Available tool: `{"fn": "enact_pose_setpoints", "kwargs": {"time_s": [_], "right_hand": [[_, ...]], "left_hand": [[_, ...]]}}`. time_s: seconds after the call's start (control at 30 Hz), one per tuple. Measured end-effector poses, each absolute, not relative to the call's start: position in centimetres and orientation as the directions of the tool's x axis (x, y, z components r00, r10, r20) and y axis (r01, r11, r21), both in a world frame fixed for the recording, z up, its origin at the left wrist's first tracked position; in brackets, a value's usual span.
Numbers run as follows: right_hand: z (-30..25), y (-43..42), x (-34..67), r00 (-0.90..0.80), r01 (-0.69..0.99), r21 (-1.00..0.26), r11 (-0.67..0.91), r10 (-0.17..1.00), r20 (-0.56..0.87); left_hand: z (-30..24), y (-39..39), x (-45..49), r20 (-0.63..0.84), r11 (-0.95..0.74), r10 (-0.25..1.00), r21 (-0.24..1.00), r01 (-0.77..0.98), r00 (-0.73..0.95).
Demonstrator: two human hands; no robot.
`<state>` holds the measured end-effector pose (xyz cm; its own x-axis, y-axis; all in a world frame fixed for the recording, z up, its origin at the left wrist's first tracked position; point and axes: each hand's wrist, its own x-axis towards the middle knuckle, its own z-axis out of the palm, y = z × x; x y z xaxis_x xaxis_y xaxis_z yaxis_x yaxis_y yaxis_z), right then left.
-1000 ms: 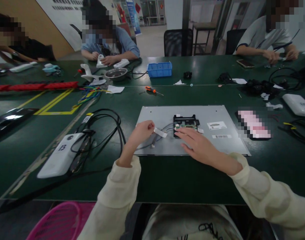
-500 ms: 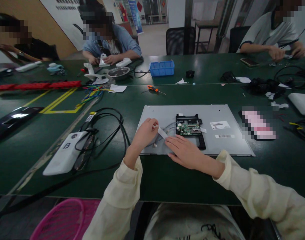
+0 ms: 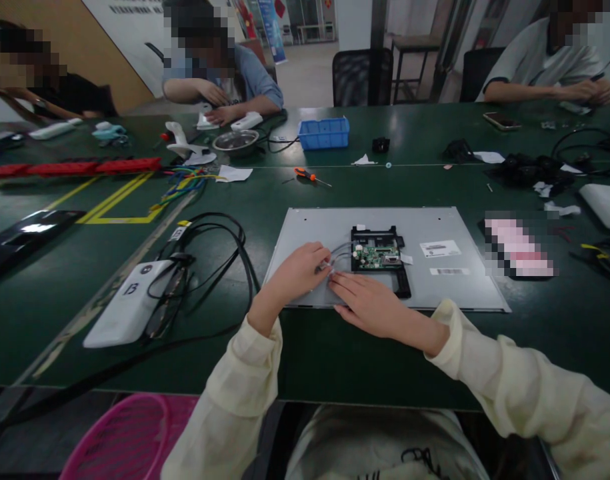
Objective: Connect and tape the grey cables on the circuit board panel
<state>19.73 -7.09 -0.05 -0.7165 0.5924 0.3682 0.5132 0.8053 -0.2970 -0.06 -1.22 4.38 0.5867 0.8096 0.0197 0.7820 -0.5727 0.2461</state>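
Note:
A flat grey metal panel [image 3: 309, 223] lies on the table in front of me. Near its middle sits a black bracket [image 3: 403, 283] with a green circuit board [image 3: 377, 257]. Thin grey cables [image 3: 341, 248] run left from the board. My left hand [image 3: 302, 270] is closed in a pinch beside these cables, on a strip of white tape that its fingers mostly hide. My right hand [image 3: 367, 300] lies flat on the panel below the board, fingers stretched, their tips close to the left fingertips.
An orange screwdriver [image 3: 309, 177] lies beyond the panel, with a blue basket [image 3: 325, 133] behind it. On the left are a white device [image 3: 129, 303] and black cables [image 3: 239, 250]. A phone [image 3: 519, 250] lies right of the panel. Several people sit across the table.
My left hand has moved right and slightly down, up to the right fingertips. The white tape strip, stretched between both hands before, is now mostly covered. My right hand has barely moved.

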Motion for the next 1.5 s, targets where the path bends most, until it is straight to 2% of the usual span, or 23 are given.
{"fn": "enact_pose_setpoints", "kwargs": {"time_s": [0.43, 1.1, 1.3, 1.5], "right_hand": [[0.2, -7.2, 19.7, -0.733, 0.540, -0.239, 0.807, 0.590, 0.339], [0.0, -7.4, 19.7, -0.718, 0.541, -0.211, 0.814, 0.578, 0.388], [0.0, -7.5, 19.7, -0.727, 0.549, -0.160, 0.820, 0.564, 0.392], [0.3, -7.6, 19.8, -0.713, 0.545, -0.149, 0.825, 0.550, 0.434]], "left_hand": [[3.2, -1.1, -0.3, 0.134, -0.591, 0.803, 0.301, 0.749, 0.580], [2.9, -0.8, -0.8, 0.142, -0.545, 0.838, 0.288, 0.788, 0.527], [2.8, -0.6, -0.9, 0.148, -0.526, 0.851, 0.227, 0.820, 0.505], [2.7, -0.7, -1.2, 0.160, -0.401, 0.912, 0.148, 0.904, 0.378]]}}
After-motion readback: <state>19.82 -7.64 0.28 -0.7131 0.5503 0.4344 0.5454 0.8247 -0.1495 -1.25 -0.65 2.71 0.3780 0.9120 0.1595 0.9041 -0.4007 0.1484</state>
